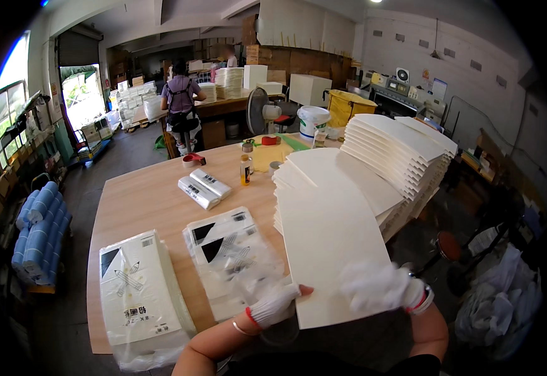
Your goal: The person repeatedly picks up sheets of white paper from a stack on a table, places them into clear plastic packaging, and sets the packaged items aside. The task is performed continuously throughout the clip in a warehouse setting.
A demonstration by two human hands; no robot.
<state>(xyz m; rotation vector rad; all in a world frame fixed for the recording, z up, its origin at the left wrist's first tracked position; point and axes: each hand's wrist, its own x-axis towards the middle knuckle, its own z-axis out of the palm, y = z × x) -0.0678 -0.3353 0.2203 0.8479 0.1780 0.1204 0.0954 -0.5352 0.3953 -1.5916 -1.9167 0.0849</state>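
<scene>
A large sheet, or thin stack, of cream-white paper [330, 232] reaches from the paper pile toward me. My left hand [273, 305], in a white knit glove with red trim, pinches its near left edge, the bare thumb on top and the fingers hidden. Over the near right part of the paper is my right hand [373, 287], also gloved; motion smears its fingers. Beside my left hand lie clear plastic bags with a black corner print [229, 250]. Farther left, a stack of packed paper in printed plastic [136, 282] sits at the table's edge.
Tall piles of white paper [392, 150] stand on the wooden table [142, 194] at right. Farther back are rolled plastic bags [204, 187], an amber bottle [245, 170], a red tape dispenser [194, 160] and a white bucket [313, 121]. A person [180, 97] stands at another table.
</scene>
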